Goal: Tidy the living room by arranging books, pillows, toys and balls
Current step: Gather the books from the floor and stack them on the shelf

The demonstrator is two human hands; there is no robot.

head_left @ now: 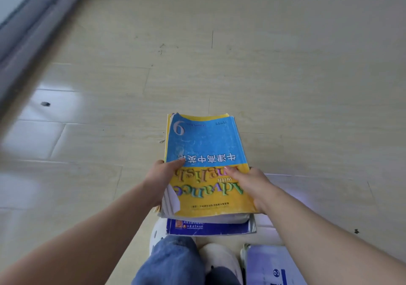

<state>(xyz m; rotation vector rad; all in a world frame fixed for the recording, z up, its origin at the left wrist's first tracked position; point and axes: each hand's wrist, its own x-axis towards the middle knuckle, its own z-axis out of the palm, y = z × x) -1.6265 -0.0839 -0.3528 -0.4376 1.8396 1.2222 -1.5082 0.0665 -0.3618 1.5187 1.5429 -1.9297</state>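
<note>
The left hand (161,175) and right hand (252,183) each grip one side of a book pile (219,217) at lower centre, thumbs on the blue-and-yellow English textbook (206,144). It is probably best to keep the pile level and squeeze inward, because its curled left pages may slip. Count: two hands; at least two held books; one dark blue book (208,227) beneath, possibly held; one pale book (270,267) at lower right.

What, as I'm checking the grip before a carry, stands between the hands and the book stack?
Nothing visible does. The left hand holds the book stack at its left edge, thumb on the yellow-and-blue cover; the right hand holds the right edge, thumb likewise on the cover.
</note>
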